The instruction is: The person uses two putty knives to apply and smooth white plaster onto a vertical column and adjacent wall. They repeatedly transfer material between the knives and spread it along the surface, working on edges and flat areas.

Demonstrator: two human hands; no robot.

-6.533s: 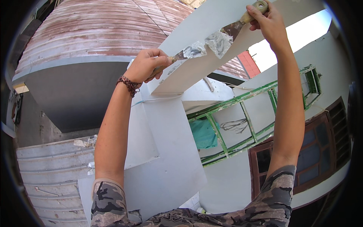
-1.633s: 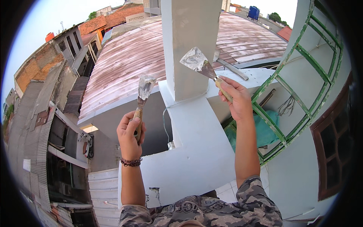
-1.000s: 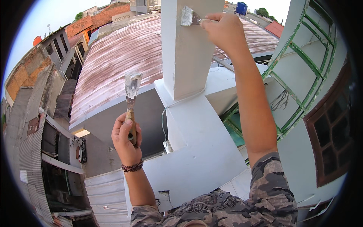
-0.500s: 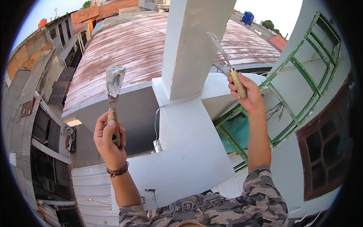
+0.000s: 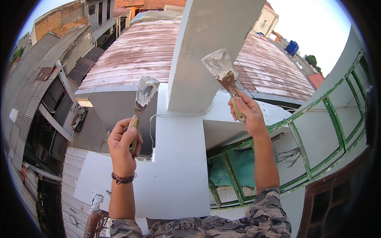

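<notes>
My left hand [image 5: 124,148] grips the wooden handle of a putty knife [image 5: 147,90], its blade pointing up and smeared with white filler. In my right hand [image 5: 251,115] is a second putty knife [image 5: 218,63], held by its pale handle. Its wide blade, coated in white paste, tilts up to the left and overlaps the grey pillar [image 5: 208,47] in view; whether it touches the pillar I cannot tell. Below the pillar, a white ledge [image 5: 180,166] lies between my forearms.
A green metal ladder-like frame [image 5: 335,119] curves along the right, with green sheeting [image 5: 230,170] beneath it. A thin cable [image 5: 178,115] loops round the pillar's foot. Behind is a rusty corrugated roof [image 5: 135,55]. A broken pillar stub [image 5: 94,212] stands at lower left.
The view has shifted. My right putty knife has turned from edge-on to show its coated flat face. The left one has moved closer to the pillar and now tilts right.
</notes>
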